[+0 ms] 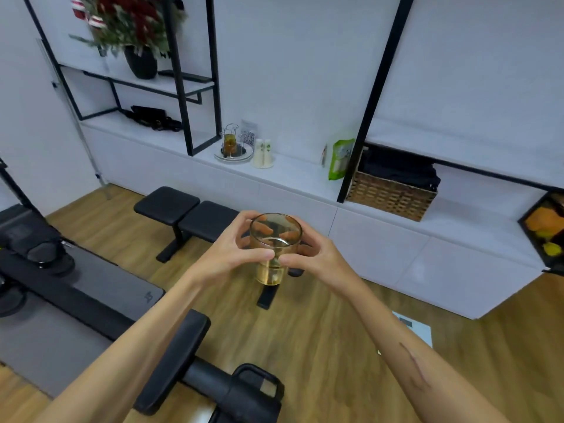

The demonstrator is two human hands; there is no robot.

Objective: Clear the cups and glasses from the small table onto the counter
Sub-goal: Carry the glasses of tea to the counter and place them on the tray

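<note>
An amber drinking glass (274, 248) stands upright in the air in front of me, over the wooden floor. My left hand (232, 254) grips it from the left and my right hand (314, 254) grips it from the right, fingers curled round its far side and thumbs meeting at the front. The white counter (293, 175) runs along the wall ahead, well beyond the glass. On it a round tray (233, 155) with a wire rack holds another amber glass (229, 143). The small table is out of view.
A black padded bench (186, 213) stands between me and the counter. A treadmill (91, 288) lies at the left. On the counter are two pale paper cup stacks (263, 154), a green bag (341, 158), a wicker basket (392, 193) and a black metal shelf frame (186, 87).
</note>
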